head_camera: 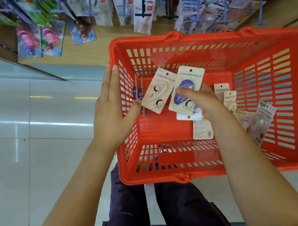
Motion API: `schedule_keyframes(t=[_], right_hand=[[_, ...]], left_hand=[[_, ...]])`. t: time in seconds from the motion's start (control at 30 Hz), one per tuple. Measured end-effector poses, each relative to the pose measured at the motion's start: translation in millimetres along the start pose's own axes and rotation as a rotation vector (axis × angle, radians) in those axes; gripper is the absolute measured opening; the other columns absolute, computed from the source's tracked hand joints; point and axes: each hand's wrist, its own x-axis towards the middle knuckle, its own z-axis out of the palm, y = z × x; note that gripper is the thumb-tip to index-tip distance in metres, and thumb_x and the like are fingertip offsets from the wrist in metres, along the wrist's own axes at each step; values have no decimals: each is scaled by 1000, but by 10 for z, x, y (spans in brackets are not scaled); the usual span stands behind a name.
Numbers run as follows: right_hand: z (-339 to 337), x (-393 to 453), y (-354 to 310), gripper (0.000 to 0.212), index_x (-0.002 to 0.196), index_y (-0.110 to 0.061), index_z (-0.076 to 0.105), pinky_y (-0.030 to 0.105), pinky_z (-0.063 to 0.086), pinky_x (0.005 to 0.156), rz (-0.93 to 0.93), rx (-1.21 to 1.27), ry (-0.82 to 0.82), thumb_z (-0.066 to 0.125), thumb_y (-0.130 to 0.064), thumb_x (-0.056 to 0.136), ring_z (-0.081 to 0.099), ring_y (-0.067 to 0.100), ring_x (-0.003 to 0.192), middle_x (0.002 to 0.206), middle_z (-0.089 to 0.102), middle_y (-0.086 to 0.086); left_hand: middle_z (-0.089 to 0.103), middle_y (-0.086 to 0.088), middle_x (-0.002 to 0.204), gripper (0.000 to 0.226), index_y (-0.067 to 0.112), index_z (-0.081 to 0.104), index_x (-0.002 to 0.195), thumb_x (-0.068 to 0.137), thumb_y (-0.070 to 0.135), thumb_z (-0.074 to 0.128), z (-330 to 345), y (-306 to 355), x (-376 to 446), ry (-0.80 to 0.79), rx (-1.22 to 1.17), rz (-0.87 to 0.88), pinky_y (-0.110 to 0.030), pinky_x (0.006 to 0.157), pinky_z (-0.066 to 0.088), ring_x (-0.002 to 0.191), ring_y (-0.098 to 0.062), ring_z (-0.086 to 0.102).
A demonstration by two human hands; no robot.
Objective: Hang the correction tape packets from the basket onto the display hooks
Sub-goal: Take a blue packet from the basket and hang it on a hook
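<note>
Red basket (229, 166) fills centre view, display hooks (124, 2) above it already crowded with hanging stock; can't tell if any of it is correction tape. Several packets lie loose in the basket's right half (229, 99), so much hanging left. Left hand (113, 110) grip clamped on beige packet (158, 94) plus edge-on ones. Right hand (200, 99) grip pinches purple packet (186, 89). Both packets are over the basket, none hung yet.

The red basket (200, 35) is open on top; loose packets (203, 130) clutter its right floor.
</note>
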Motion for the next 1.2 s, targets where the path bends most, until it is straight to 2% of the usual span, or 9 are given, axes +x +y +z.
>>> schedule_keyframes(t=[0.17, 0.37, 0.5, 0.57, 0.77, 0.83, 0.9, 1.07, 1.2], right_hand=[[-212, -60, -41, 42, 112, -25, 70, 52, 54, 100, -41, -4, -80, 85, -26, 73, 73, 24, 103, 108, 77, 2], [-2, -104, -16, 29, 115, -11, 70, 45, 57, 94, 42, 341, -102, 74, -20, 88, 73, 26, 102, 110, 76, 11], [64, -61, -38, 19, 102, -19, 68, 32, 60, 68, 64, 463, 149, 79, -20, 87, 76, 16, 80, 83, 78, -3], [32, -79, -1, 19, 103, -16, 67, 35, 60, 68, 66, 509, 174, 78, -15, 88, 75, 18, 80, 78, 78, -3], [143, -36, 184, 30, 119, -13, 67, 43, 57, 92, 149, 620, -124, 69, -24, 91, 72, 25, 104, 115, 75, 10], [305, 39, 201, 35, 123, -14, 64, 43, 57, 91, 151, 507, -197, 71, -21, 90, 71, 27, 108, 119, 73, 11], [497, 149, 203, 34, 118, -18, 64, 42, 60, 83, 142, 265, -113, 78, -17, 86, 72, 28, 100, 107, 75, 5], [851, 332, 202, 58, 117, -27, 59, 30, 57, 75, 108, -16, 116, 92, -28, 69, 69, 14, 93, 103, 69, -8], [907, 428, 322, 97, 142, -24, 36, 44, 58, 92, 141, 102, 105, 95, -25, 65, 68, 22, 106, 121, 67, 2]], left_hand=[[11, -2, 173, 88, 18, 13, 166, 96, 40, 62, 19, -30, 18, -2, -15, 13, -41, 106, 42, 149, -14, 32], [12, -5, 173, 88, 13, 14, 165, 95, 39, 61, 39, -53, 27, 17, -4, 44, -35, 103, 37, 135, 25, 5], [12, -5, 173, 88, 14, 14, 166, 98, 35, 66, 27, -58, 23, 6, -9, 44, -36, 102, 39, 144, 11, 18], [13, -5, 173, 88, 14, 14, 166, 98, 35, 67, 28, -52, 22, 10, -10, 51, -35, 100, 39, 140, 19, 14], [12, -3, 173, 90, 17, 13, 166, 97, 28, 70, 30, -43, 17, 3, -26, 30, -36, 98, 41, 132, 18, 15], [12, -3, 173, 89, 17, 13, 166, 97, 29, 69, 29, -37, 17, 1, -18, 30, -34, 96, 41, 130, 20, 15], [12, -3, 173, 88, 17, 13, 166, 98, 34, 67, 25, -36, 18, 5, -13, 34, -33, 95, 41, 129, 22, 13], [12, -4, 173, 90, 16, 14, 165, 96, 28, 70, 28, -34, 18, 1, -19, 25, -32, 94, 41, 129, 26, 9], [12, -2, 173, 90, 18, 13, 165, 96, 29, 70, 38, -37, 20, -1, -13, 17, -24, 92, 41, 128, 25, 14]])
